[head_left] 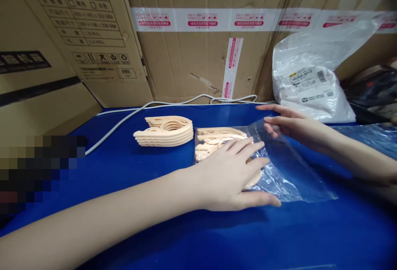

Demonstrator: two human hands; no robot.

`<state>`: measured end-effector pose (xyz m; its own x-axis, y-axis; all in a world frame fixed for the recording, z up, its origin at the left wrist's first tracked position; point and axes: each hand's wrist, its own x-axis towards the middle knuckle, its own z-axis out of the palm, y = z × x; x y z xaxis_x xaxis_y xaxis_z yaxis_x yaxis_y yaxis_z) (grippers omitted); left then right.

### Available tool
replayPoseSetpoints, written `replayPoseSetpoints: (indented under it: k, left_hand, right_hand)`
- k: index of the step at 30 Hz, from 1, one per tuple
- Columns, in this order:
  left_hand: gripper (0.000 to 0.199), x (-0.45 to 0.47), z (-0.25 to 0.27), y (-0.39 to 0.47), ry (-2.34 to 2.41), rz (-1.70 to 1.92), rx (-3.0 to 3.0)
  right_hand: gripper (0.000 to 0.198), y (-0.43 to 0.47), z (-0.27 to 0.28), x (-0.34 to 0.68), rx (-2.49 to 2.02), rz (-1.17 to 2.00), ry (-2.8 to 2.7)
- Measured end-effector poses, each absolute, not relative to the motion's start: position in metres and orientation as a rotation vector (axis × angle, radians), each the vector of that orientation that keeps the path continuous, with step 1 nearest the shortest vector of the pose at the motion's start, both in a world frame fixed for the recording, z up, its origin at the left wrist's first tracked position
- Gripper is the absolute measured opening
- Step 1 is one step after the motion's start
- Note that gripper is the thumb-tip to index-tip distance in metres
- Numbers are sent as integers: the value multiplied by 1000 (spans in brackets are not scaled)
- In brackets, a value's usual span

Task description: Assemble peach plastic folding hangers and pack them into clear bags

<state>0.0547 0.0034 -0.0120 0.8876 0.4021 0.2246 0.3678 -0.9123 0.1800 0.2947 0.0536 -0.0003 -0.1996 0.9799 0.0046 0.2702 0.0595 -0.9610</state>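
Clear bag (pixel 288 181) loaded on the worktop (pixel 198 241), apparently not closed; one stack (pixel 167 135) outside it.
Beige hanger-shaped pieces (pixel 221 132) lie inside the bag's left part, mid-worktop; the film to their right is loose, with no seal made out. A similar stack, unwrapped, lies just left of the bag and is judged not dealt with. The left hand (pixel 226 175) lies palm down across the bag, fingers spread, grasping nothing, and hides part of the contents. The right hand (pixel 282 122) is at the bag's far edge, fingers partly extended; whether it pinches film cannot be told. Far right sits a white parcel (pixel 310 86); a white cable (pixel 124 118) runs behind the stack, before cardboard boxes (pixel 182 63). No obstruction noted at the bag.
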Motion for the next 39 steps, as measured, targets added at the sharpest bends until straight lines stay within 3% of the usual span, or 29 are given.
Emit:
replayPoseSetpoints:
  k: [5,10,12,17,22,27,32,39]
  left_hand:
    - [67,51,-11,-1,544,498,2920]
    - [32,54,-6,-5,424,884,3071]
    - [30,58,-6,-4,392,985,3164]
    - [27,65,-11,2,238,1118,3369]
    - [22,57,-13,2,189,1328,3345]
    - [23,43,-15,-7,145,1144,3364]
    - [19,34,-21,-19,175,1003,3436]
    - [23,37,-24,-18,435,848,3645]
  right_hand:
    - [44,44,-3,279,-1141,1268,-1500]
    - [51,41,-9,275,-976,1291,-1655]
    - [58,41,-11,274,-938,1262,-1791]
    - [48,34,-10,267,-909,1074,-2001]
    - [37,30,-13,260,-921,684,-2233]
    - [44,28,-15,256,-924,579,-2461]
    - [64,23,-13,255,-1038,503,-2609]
    - [65,46,-9,257,-1115,480,-2672]
